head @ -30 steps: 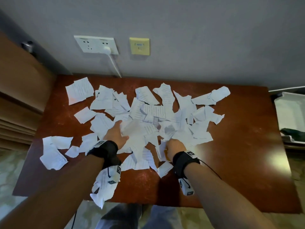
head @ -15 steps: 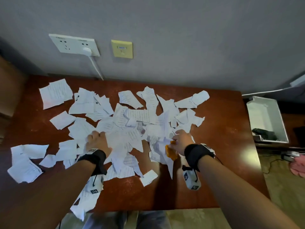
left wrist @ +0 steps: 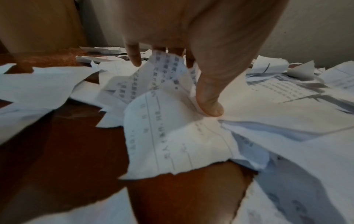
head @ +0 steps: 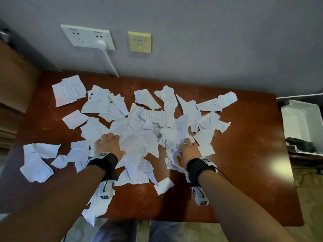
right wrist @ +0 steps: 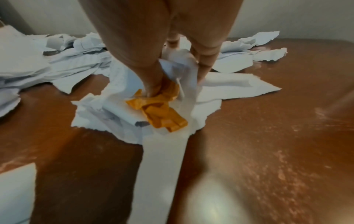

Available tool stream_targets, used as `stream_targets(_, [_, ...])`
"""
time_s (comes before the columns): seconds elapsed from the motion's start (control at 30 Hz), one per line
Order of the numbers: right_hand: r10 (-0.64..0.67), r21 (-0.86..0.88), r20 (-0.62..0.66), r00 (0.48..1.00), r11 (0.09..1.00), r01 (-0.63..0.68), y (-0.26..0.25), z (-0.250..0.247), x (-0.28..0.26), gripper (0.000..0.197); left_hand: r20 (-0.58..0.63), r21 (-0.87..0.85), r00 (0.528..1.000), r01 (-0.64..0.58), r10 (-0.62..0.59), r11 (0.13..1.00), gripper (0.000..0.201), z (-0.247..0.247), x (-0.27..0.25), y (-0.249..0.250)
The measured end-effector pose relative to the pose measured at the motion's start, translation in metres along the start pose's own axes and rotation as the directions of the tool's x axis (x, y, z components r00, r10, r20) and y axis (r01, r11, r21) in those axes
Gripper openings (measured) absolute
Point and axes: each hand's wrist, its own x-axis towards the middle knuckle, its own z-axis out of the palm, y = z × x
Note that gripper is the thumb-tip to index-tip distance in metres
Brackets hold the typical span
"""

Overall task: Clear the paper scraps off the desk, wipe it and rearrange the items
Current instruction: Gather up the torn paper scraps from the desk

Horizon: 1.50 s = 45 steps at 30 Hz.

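Desk (head: 244, 172) read as a clock face: 12 at the wall, 6 at the person.

Paper scraps (head: 150, 119) cover it from 9 round to 2, thickest at centre. Stragglers at 8. One sheet hangs over the near edge at 7. Bare wood from 3 to 5.

Left hand (head: 109, 144), on the 9 side of the heap: fingers curled down, thumb (left wrist: 208, 104) pressed on a sheet, a printed scrap bunched up between thumb and fingers.

Right hand (head: 189, 150), on the 4 side of the heap: thumb and fingers closed on a wad of scraps. An orange crumpled piece (right wrist: 159, 109) is caught in the wad. Cloth or bag, cannot tell.

Step judged: raking scraps inward into one heap. Clearing looks barely begun; wiping and rearranging not started.

Doing it well:
- Work from the rim inward, both hands drawing toward centre, palms low so thin sheets do not slip under the fingers.
- Collect the outliers at 8, 10 and 2 before any lift.
- The sheets look light and likely to slide on the polished wood. A fast sweep could fan them off the 6–7 edge, so go slow there.
- Squeeze the heap before lifting, one hand under and one over.
- If the orange piece is the wiping cloth, keep it out of the wad.

White tray (head: 297, 123) sits off the desk at 3, something dark inside. Whether scraps belong there, cannot tell.
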Motion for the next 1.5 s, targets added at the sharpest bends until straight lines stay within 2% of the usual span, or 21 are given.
stream_targets(0.17, [-0.013,0.15,0.049,0.999,0.989,0.006,-0.006,0.001,-0.005,0.046,0.12,-0.136,0.992,0.045,-0.029,0.99,0.072,-0.004,-0.002,0.004])
stream_targets(0.33, [0.026,0.381,0.161,0.987,0.92,-0.087,-0.005,0.01,-0.021,0.06,0.164,-0.202,0.986,0.041,-0.008,0.978,0.05,-0.015,-0.01,0.0])
stream_targets(0.43, [-0.03,0.415,0.187,0.982,0.908,-0.051,0.002,0.009,-0.032,0.052,0.175,-0.254,0.985,0.031,0.014,0.967,0.053,-0.026,-0.02,-0.001])
stream_targets(0.5, [-0.047,0.369,0.191,0.98,0.929,-0.028,0.012,-0.001,-0.038,0.048,0.157,-0.315,0.987,0.017,0.034,0.949,0.048,-0.036,-0.027,0.001])
stream_targets(0.67, [0.02,0.457,0.119,0.993,0.887,-0.072,0.036,-0.035,-0.047,0.053,0.103,-0.45,0.988,-0.055,0.113,0.891,0.053,-0.069,-0.042,0.005])
stream_targets(0.77, [0.052,0.442,0.081,0.995,0.893,-0.082,0.044,-0.06,-0.041,0.034,0.086,-0.557,0.981,-0.099,0.175,0.825,0.052,-0.082,-0.05,0.017])
stream_targets(0.83, [0.061,0.404,0.046,0.997,0.912,-0.075,0.044,-0.07,-0.032,0.028,0.083,-0.572,0.979,-0.105,0.184,0.814,0.052,-0.084,-0.057,0.027])
stream_targets(0.93, [0.037,0.381,0.035,0.999,0.924,-0.047,0.035,-0.068,-0.012,0.04,0.129,-0.542,0.972,-0.098,0.198,0.835,0.047,-0.073,-0.065,0.037])
stream_targets(1.0, [-0.062,0.245,0.02,0.998,0.968,0.055,0.025,-0.063,0.002,0.043,0.179,-0.506,0.962,-0.091,0.207,0.858,0.046,-0.057,-0.07,0.041])
stream_targets(1.1, [-0.167,0.095,0.001,0.986,0.982,0.166,0.013,-0.056,0.023,0.041,0.234,-0.45,0.947,-0.093,0.218,0.888,0.061,-0.028,-0.079,0.044])
stream_targets(1.17, [-0.216,0.025,0.048,0.975,0.976,0.215,0.008,-0.05,0.031,0.04,0.276,-0.397,0.933,-0.108,0.231,0.911,0.075,-0.011,-0.083,0.045])
stream_targets(1.27, [-0.221,-0.046,0.087,0.971,0.973,0.225,0.009,-0.037,0.036,0.036,0.309,-0.302,0.925,-0.123,0.219,0.945,0.083,0.003,-0.081,0.044])
stream_targets(1.37, [-0.2,-0.058,-0.009,0.98,0.978,0.199,0.011,-0.025,0.033,0.056,0.28,-0.214,0.93,-0.182,0.239,0.96,0.084,0.008,-0.078,0.047])
stream_targets(1.5, [-0.091,0.116,-0.059,0.994,0.988,0.097,0.013,-0.013,0.026,0.052,0.145,-0.05,0.963,-0.221,0.226,0.974,0.075,0.012,-0.081,0.054])
